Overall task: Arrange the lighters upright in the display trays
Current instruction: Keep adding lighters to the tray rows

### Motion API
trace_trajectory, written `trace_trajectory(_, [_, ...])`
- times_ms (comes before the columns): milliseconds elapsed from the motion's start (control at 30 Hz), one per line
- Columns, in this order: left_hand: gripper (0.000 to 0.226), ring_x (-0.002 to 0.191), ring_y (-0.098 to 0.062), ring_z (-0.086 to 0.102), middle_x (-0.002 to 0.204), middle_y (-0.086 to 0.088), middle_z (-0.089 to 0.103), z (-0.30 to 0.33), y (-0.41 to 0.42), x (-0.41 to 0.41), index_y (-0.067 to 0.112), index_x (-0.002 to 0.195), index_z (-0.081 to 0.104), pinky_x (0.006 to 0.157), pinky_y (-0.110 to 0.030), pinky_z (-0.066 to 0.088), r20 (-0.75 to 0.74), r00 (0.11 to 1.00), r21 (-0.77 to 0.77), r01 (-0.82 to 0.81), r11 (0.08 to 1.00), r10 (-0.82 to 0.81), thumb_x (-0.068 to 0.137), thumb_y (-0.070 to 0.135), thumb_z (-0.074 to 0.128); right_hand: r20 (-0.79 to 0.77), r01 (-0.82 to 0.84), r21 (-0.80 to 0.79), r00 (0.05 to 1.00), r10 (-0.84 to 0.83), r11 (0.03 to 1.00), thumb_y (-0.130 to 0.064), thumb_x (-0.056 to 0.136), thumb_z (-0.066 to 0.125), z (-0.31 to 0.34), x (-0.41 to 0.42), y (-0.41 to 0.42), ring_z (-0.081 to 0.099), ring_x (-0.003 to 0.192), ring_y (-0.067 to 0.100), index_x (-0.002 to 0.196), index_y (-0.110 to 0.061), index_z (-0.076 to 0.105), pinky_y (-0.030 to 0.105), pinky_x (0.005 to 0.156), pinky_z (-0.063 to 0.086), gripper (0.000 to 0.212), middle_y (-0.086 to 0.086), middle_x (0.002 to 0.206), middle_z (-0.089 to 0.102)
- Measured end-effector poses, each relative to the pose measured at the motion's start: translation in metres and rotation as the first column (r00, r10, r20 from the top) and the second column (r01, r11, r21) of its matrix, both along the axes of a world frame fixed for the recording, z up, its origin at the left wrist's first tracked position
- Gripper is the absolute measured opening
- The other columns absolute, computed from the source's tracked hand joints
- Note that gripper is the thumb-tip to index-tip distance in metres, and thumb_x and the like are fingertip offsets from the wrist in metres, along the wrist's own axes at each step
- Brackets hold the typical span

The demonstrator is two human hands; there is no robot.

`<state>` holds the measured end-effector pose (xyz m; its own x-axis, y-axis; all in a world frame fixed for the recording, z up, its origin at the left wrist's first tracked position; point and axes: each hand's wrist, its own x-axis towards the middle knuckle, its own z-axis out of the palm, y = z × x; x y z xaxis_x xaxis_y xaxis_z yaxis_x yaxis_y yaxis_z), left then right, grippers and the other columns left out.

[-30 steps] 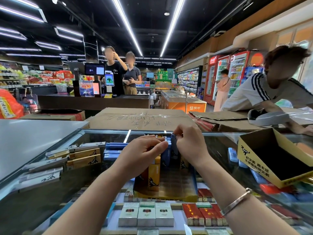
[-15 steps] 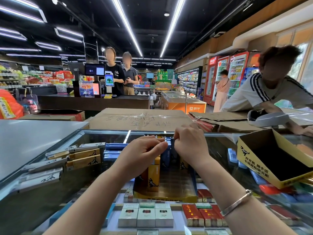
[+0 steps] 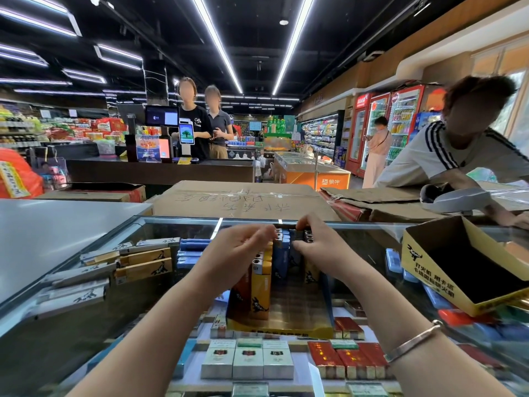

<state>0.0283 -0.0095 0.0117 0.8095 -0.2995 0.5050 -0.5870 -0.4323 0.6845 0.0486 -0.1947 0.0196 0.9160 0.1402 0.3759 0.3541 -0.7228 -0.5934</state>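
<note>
Our right hand (image 3: 320, 247) pinches a small cluster of dark-capped lighters (image 3: 304, 235) between thumb and curled fingers, holding them at the far end of the yellow display tray (image 3: 286, 328) that sits on the glass counter (image 3: 71, 282). Our left hand (image 3: 237, 250) is beside it with fingers loosely curled toward the blue lighters (image 3: 282, 253); whether it grips one or only steadies the row we cannot tell. In the tray a yellow lighter (image 3: 261, 287) and an orange one (image 3: 240, 290) stand upright on the left side near us, with the blue ones behind them, and the tray's middle and right side look largely unfilled. We judge the step in hand to be seating this cluster upright against the back row. To do it well we should lower the lighters straight down with caps up, let their bases meet the tray floor before we loosen the pinch, and keep the left fingers braced against the standing blue ones so they do not topple sideways into the gap. Filling from the back forward should keep each new row propped by the last. To the right an open yellow carton (image 3: 429, 262) rests on the glass, and cigarette packs (image 3: 247, 359) lie on the shelf beneath the counter.
</note>
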Motion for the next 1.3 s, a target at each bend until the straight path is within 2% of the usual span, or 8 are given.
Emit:
trace_trajectory(100, [0.027, 0.077, -0.005, 0.061, 0.107, 0.0, 0.066, 0.005, 0.018, 0.009, 0.019, 0.115, 0.06, 0.067, -0.01, 0.043, 0.082, 0.971, -0.075, -0.219, 0.973, 0.225, 0.096, 0.027, 0.044, 0.053, 0.009, -0.037, 0.999, -0.007, 0.999, -0.017, 0.087, 0.058, -0.005, 0.001, 0.002, 0.049, 0.091, 0.017, 0.102, -0.02, 0.042, 0.024, 0.066, 0.037, 0.022, 0.0, 0.099, 0.049])
trace_trajectory(233, [0.052, 0.102, -0.016, 0.058, 0.132, -0.007, 0.054, -0.002, 0.061, 0.024, 0.019, 0.132, 0.049, 0.078, -0.02, 0.043, 0.001, 0.847, 0.217, -0.519, 0.827, 0.531, 0.085, -0.003, 0.045, 0.09, 0.031, -0.039, 0.996, -0.028, 0.999, -0.017, 0.087, 0.058, -0.008, 0.002, 0.003, 0.049, 0.092, 0.018, 0.101, -0.021, 0.042, 0.027, 0.07, 0.038, 0.022, -0.001, 0.099, 0.049])
trace_trajectory(433, [0.067, 0.138, -0.022, 0.023, 0.147, -0.005, 0.035, -0.02, 0.069, 0.037, 0.03, 0.141, 0.034, 0.114, -0.046, 0.005, -0.129, 0.812, 0.617, -0.384, 0.687, 0.569, 0.08, 0.007, 0.051, 0.09, 0.035, -0.066, 0.996, -0.029, 0.997, -0.016, 0.087, 0.056, -0.007, 0.001, 0.003, 0.049, 0.097, 0.021, 0.105, -0.018, 0.041, 0.031, 0.078, 0.04, 0.024, 0.001, 0.103, 0.051])
trace_trajectory(600, [0.05, 0.123, -0.02, 0.043, 0.14, 0.001, 0.045, -0.033, 0.067, 0.046, 0.027, 0.135, 0.044, 0.1, -0.034, 0.038, -0.032, 0.839, 0.673, -0.384, 0.632, 0.544, 0.086, 0.018, 0.048, 0.083, 0.036, -0.065, 0.996, -0.031, 0.997, -0.015, 0.088, 0.056, -0.006, -0.001, 0.004, 0.049, 0.099, 0.021, 0.109, -0.017, 0.042, 0.031, 0.081, 0.04, 0.026, 0.002, 0.106, 0.051])
trace_trajectory(733, [0.05, 0.124, -0.022, 0.035, 0.137, 0.0, 0.041, -0.032, 0.063, 0.053, 0.028, 0.133, 0.045, 0.1, -0.036, 0.036, 0.003, 0.817, 0.752, -0.382, 0.537, 0.577, 0.084, 0.033, 0.049, 0.079, 0.039, -0.072, 0.996, -0.034, 0.997, -0.016, 0.088, 0.056, -0.005, -0.002, 0.004, 0.049, 0.098, 0.021, 0.11, -0.017, 0.042, 0.031, 0.08, 0.04, 0.026, 0.003, 0.108, 0.052])
trace_trajectory(867, [0.036, 0.096, -0.015, 0.051, 0.109, 0.002, 0.048, -0.029, 0.064, 0.052, 0.027, 0.105, 0.052, 0.084, -0.036, 0.051, -0.196, 0.801, 0.697, -0.293, 0.655, 0.566, 0.069, 0.025, 0.056, 0.077, 0.04, -0.088, 0.996, -0.033, 0.995, -0.016, 0.088, 0.056, -0.005, -0.002, 0.004, 0.049, 0.099, 0.02, 0.111, -0.018, 0.042, 0.029, 0.079, 0.038, 0.027, 0.002, 0.109, 0.051])
trace_trajectory(1167, [0.016, 0.08, -0.016, 0.057, 0.086, 0.0, 0.057, -0.033, 0.064, 0.05, 0.024, 0.092, 0.048, 0.075, -0.036, 0.052, -0.09, 0.832, 0.679, -0.351, 0.645, 0.548, 0.081, 0.013, 0.05, 0.073, 0.049, -0.091, 0.996, -0.043, 0.995, -0.017, 0.088, 0.057, -0.002, -0.002, 0.004, 0.048, 0.1, 0.017, 0.111, -0.019, 0.044, 0.027, 0.079, 0.036, 0.026, 0.001, 0.11, 0.05])
trace_trajectory(1300, [0.017, 0.079, -0.016, 0.058, 0.085, -0.002, 0.061, -0.017, 0.057, 0.041, 0.024, 0.089, 0.053, 0.064, -0.029, 0.047, -0.195, 0.915, 0.212, -0.314, 0.926, 0.354, 0.085, 0.008, 0.059, 0.201, 0.087, -0.025, 0.976, -0.081, 0.996, -0.018, 0.088, 0.058, 0.004, -0.006, 0.004, 0.044, 0.105, 0.015, 0.104, -0.016, 0.054, 0.027, 0.082, 0.034, 0.017, -0.001, 0.111, 0.052])
